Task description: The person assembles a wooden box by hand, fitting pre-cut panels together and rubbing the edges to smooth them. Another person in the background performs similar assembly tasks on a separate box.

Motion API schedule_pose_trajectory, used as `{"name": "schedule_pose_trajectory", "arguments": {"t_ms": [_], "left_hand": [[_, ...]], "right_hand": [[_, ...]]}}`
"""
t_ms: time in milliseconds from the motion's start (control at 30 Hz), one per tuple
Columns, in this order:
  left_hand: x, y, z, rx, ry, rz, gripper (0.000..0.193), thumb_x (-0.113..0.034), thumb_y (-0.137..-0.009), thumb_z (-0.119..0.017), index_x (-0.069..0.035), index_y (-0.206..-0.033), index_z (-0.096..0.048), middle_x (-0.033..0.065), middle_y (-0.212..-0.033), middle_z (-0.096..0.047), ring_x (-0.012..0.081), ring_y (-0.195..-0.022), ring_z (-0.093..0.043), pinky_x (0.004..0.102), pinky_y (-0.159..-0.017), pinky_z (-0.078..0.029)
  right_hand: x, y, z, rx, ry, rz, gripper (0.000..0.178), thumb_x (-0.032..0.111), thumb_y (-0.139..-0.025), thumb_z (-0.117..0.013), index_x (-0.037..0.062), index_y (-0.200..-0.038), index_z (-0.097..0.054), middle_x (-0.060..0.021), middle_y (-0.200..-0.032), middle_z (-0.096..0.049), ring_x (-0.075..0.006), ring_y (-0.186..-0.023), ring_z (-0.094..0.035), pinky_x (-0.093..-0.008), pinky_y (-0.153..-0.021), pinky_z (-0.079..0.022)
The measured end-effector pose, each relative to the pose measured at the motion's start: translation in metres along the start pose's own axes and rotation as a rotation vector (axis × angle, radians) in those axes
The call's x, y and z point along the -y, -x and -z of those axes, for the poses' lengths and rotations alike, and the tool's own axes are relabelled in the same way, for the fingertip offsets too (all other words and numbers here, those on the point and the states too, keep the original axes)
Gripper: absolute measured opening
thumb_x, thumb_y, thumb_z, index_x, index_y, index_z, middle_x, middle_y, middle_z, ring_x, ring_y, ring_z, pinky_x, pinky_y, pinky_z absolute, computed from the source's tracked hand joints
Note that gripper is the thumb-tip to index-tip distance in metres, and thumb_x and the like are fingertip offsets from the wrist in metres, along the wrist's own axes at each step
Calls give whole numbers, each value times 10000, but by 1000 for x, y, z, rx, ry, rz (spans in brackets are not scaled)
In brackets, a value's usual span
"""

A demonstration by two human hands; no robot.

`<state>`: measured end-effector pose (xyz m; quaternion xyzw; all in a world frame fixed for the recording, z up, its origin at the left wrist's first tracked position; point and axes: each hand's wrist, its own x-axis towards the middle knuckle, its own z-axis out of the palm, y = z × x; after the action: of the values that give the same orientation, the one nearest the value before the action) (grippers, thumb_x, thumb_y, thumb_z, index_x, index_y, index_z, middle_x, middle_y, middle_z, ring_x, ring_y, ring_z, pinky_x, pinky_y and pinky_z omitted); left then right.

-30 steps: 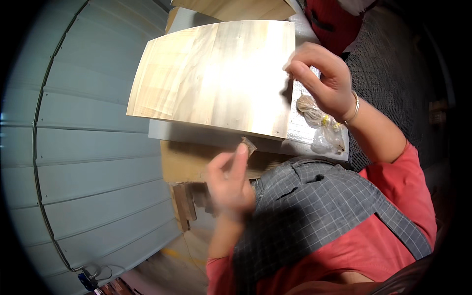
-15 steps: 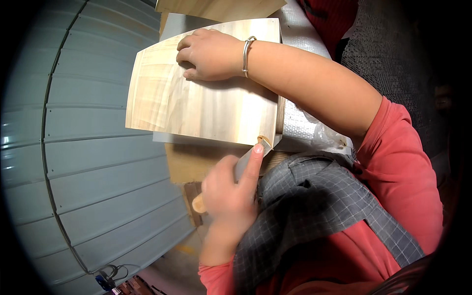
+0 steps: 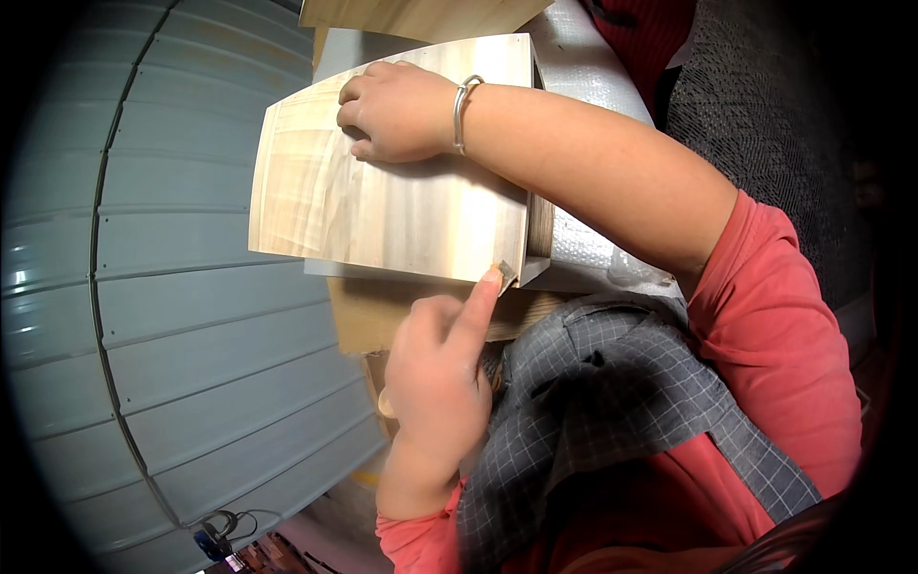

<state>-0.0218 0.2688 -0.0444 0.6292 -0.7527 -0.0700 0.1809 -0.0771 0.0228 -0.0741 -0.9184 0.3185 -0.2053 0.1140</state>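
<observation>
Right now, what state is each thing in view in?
Wooden box: broad side facing up
Wooden-handled blade: tip at wooden box's near right corner
Left hand: closed around wooden-handled blade
Right hand: resting on wooden box
Bracelet: around right wrist
Checked apron: worn, creased

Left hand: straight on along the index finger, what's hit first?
Beyond the blade that the left hand holds, most likely the wooden panel, near its lower right corner; contact or gap can't be judged here.
</observation>
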Motion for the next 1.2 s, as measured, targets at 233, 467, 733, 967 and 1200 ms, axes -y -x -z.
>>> {"name": "schedule_pose_trajectory", "arguments": {"t_ms": [233, 467, 733, 967, 1200], "left_hand": [[12, -3, 6, -13, 230, 68, 615, 124, -746, -558, -189, -1257, -696, 103, -889, -591, 294, -786, -608, 384, -679, -500], [-4, -3, 8, 44, 43, -4, 608, 110, -748, -570, -192, -1261, -693, 97, -874, -584, 290, -772, -599, 400, -676, -494], [4, -7, 4, -22, 121, 34, 630, 148, -725, -561, -169, -1253, -695, 92, -836, -566, 270, -733, -575, 349, -656, -479], [10, 4, 19, 160, 503, 111, 530, 112, -792, -602, -164, -1231, -714, 93, -863, -590, 252, -762, -603, 322, -698, -496], [36, 21, 2, -245, 275, 277, 500, 136, -871, -492, -94, -1269, -688, 75, -862, -551, 161, -808, -552, 244, -777, -446]], "right_hand": [[-1, -1, -1, -11, 26, 19, 388, 361, -911, -615, 99, -1186, -691, -78, -1321, -604, -279, -1243, -519, -394, -1080, -414], [-1, -2, -1, -43, 37, 32, 380, 358, -906, -622, 95, -1171, -694, -80, -1296, -618, -287, -1215, -535, -401, -1064, -426], [-1, -3, -4, -51, 16, 41, 370, 348, -918, -614, 88, -1169, -689, -85, -1307, -608, -290, -1220, -529, -404, -1070, -417], [0, 0, -4, -52, 6, 29, 371, 344, -927, -608, 78, -1174, -683, -94, -1317, -601, -296, -1225, -524, -406, -1079, -408], [-1, 0, 0, -26, -2, 16, 362, 342, -915, -634, 94, -1174, -683, -79, -1317, -598, -303, -1243, -513, -404, -1088, -403]]}}
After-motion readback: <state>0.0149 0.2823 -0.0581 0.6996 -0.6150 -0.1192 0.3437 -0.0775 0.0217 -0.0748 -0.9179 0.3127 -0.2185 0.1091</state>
